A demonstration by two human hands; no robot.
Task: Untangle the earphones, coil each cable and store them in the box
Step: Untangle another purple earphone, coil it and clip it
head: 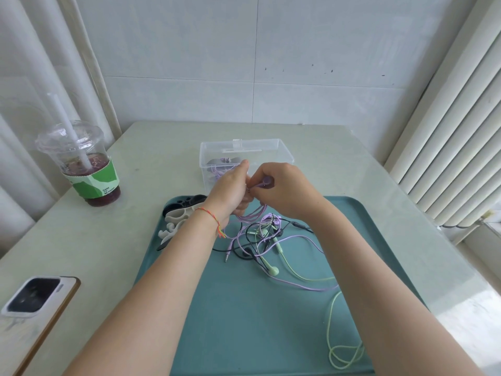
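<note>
Both hands meet above the far edge of the teal tray (244, 321). My left hand (230, 191) holds several loops of a purple earphone cable (250, 214) that hang below it. My right hand (282, 191) pinches a purple earbud (265, 182) of the same cable. On the tray lies a tangle of purple, black (245, 252) and light green earphones (272, 270), with a green cable (329, 329) trailing to the near right. Behind the hands stands the clear plastic box (271, 150), open, with a coiled purple earphone (219, 165) inside.
Black and white cable winders (176, 213) lie at the tray's far left corner. A plastic cup (81, 164) with a dark drink and a straw stands at the left, and a phone (35, 299) lies at the near left. A radiator (461, 131) is at the right.
</note>
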